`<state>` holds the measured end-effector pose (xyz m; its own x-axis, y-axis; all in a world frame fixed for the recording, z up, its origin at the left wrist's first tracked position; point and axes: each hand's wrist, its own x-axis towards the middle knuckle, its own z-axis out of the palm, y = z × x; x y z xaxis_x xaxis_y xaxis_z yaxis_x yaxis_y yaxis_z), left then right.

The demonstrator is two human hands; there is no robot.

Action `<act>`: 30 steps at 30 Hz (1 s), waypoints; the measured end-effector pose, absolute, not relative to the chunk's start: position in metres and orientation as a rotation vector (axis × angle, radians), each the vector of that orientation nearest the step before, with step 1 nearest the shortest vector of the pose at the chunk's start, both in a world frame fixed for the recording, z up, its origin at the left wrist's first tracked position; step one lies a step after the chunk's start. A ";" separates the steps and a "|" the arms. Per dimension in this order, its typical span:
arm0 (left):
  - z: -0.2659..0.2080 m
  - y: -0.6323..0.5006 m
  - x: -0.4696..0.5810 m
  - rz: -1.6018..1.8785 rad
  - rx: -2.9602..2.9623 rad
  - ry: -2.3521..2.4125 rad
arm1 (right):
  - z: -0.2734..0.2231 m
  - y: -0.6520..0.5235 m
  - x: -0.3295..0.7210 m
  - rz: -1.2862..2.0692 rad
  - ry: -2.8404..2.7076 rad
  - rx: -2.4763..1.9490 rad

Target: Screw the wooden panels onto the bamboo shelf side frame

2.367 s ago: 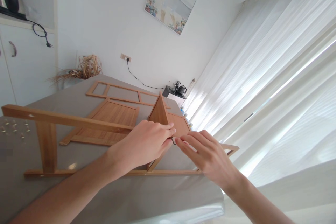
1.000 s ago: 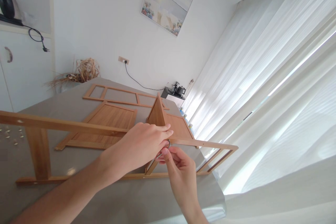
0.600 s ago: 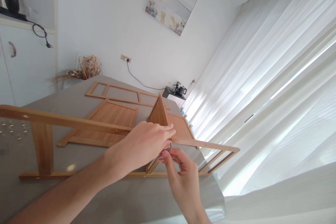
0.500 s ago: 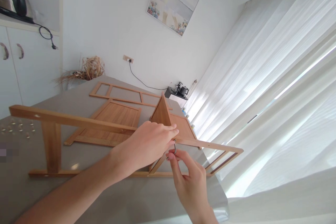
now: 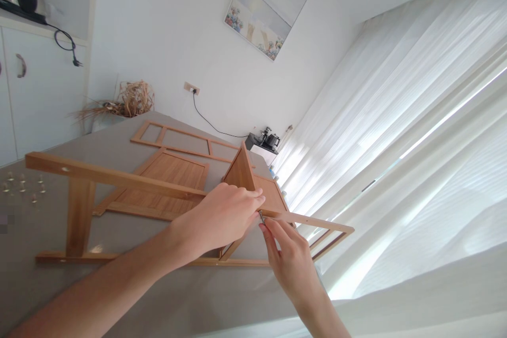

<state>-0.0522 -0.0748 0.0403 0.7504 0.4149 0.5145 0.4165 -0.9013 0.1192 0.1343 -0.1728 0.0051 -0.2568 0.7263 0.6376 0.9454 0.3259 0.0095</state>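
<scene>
Since the previous frame, the right hand (image 5: 293,253) has been turned outward and raised nearer the joint. One bent metal key (image 5: 262,217) is pinched between its thumb and fingers, wrist low, forearm slanting in from lower right. One left hand (image 5: 222,211), palm down with the index finger extended, is clasped over the standing frame (image 5: 130,177) where one upright panel (image 5: 238,171) is met. That frame is stood on its long edge near the front edge of the counter (image 5: 178,301). Two more panels are seen: one flat panel (image 5: 162,179) mid-counter, one right-hand panel (image 5: 269,193) toward the right edge. One open frame (image 5: 162,134) is laid near the far edge. Seven small fittings (image 5: 22,187) are scattered by the left edge.
</scene>
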 end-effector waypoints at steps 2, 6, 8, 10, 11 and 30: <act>0.039 -0.074 -0.052 -0.875 -2.931 -0.702 | 0.006 -0.174 0.134 -0.535 -2.067 -1.480; 0.037 -0.073 -0.051 -0.874 -2.921 -0.695 | 0.009 -0.173 0.135 -0.547 -2.087 -1.471; 0.035 -0.073 -0.052 -0.879 -2.910 -0.693 | 0.011 -0.173 0.137 -0.594 -2.108 -1.469; 0.035 -0.073 -0.052 -0.883 -2.901 -0.689 | 0.014 -0.173 0.138 -0.681 -2.144 -1.471; 0.035 -0.073 -0.052 -0.886 -2.897 -0.684 | 0.016 -0.173 0.139 -0.730 -2.177 -1.470; 0.038 -0.075 -0.051 -0.884 -2.896 -0.692 | 0.072 -0.175 0.131 -1.569 -2.628 -1.279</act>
